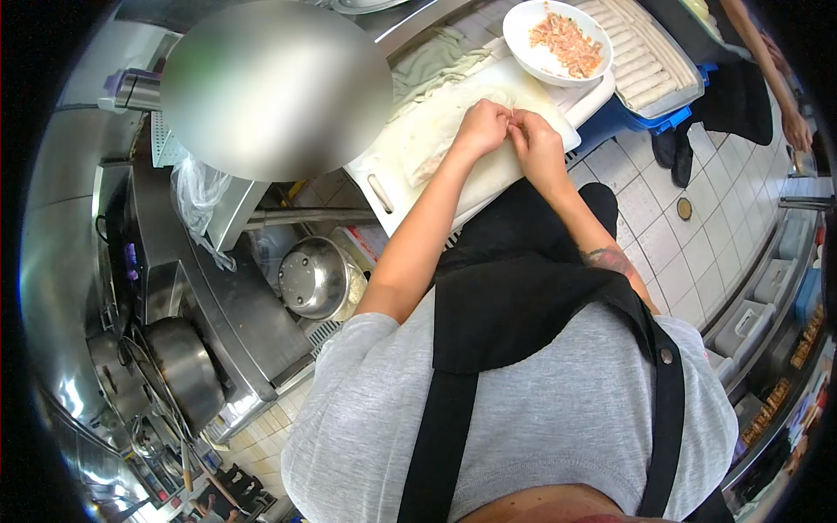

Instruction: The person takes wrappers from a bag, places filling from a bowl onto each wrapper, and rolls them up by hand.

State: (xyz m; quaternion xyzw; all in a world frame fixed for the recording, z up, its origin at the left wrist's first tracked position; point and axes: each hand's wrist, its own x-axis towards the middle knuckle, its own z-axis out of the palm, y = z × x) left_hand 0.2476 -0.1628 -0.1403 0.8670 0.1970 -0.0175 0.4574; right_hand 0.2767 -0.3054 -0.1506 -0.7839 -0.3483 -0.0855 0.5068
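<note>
Evidently soft and limp, the pale sheet [430,135] on the white board [403,197] would likely tear unless supported along its edge; left hand [482,131] and right hand [538,148] meet, fingertips pinched closed, contents unclear.

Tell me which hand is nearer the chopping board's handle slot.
The left hand: it sits between the handle slot and the right hand, which is farther from the slot.
</note>
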